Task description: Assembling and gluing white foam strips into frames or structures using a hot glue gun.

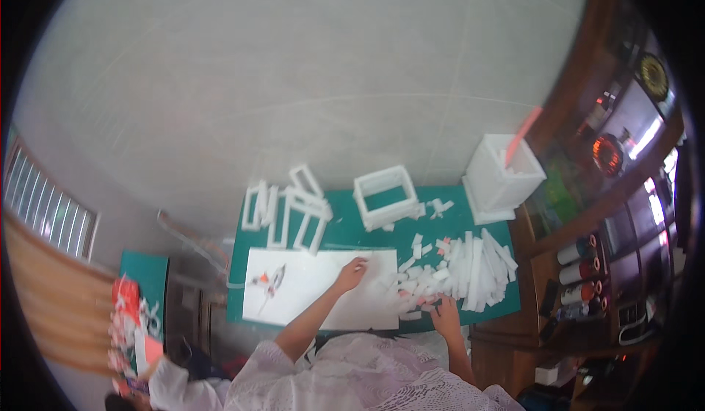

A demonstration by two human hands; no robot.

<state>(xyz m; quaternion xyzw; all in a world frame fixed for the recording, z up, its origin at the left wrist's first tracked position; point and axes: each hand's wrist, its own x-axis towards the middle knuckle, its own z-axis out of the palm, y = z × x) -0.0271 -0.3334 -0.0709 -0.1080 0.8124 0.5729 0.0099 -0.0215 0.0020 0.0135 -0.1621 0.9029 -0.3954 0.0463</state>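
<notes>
My left hand point(352, 274) is over the right half of a white sheet or board point(308, 304) lying on the green table. Its fingers are curled together, and whatever they may hold is too small to make out. My right hand point(445, 317) is at the near edge of a heap of small white foam-like pieces point(420, 277), a few of them pinkish. Its fingers are somewhat apart and touch or hover over the heap. Long white strips point(477, 273) lie in a bundle beyond it. Some small tools point(269, 280) rest on the sheet's left part.
Several white rectangular frames point(294, 209) lie at the far left of the green tabletop point(341, 224). A white box-shaped frame point(385, 196) stands at the back, with a tall white container point(503, 179) holding a pink strip at back right. Another person's sleeve point(183, 389) shows at lower left.
</notes>
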